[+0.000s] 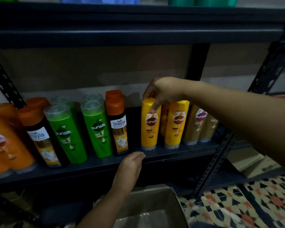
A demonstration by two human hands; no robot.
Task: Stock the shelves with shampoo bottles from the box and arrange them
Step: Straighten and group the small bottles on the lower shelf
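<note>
On the dark metal shelf (171, 156), the row starts at the far left with blurred orange plastic bottles (5, 142), then a black Safi Shayla bottle with an orange cap (39, 135), two green Sunsilk bottles with clear flip caps (66, 134) (97, 127), each with another like it behind, and a second black Safi Shayla bottle (118, 127) with a twin behind it. Below that bottle, the left hand (132, 165) reaches up from the lower middle, its fingers loosely curled and holding nothing, the fingertips at the front edge of the shelf. Just right of a small gap stands the yellow Sunsilk shampoo bottle (149, 127), upside down on its clear cap; the right hand (160, 92) comes in from the right over the row and grips its upper end from above, thumb on the front face, fingers behind. Beside it stands a matching yellow Sunsilk bottle (176, 125), with more yellow behind, then two gold-tan Sunsilk bottles (196, 127) near the shelf's right post. At the bottom, under the left forearm, sits an open brown cardboard box (155, 199); patterned floor tiles (253, 203) lie to the right.
</note>
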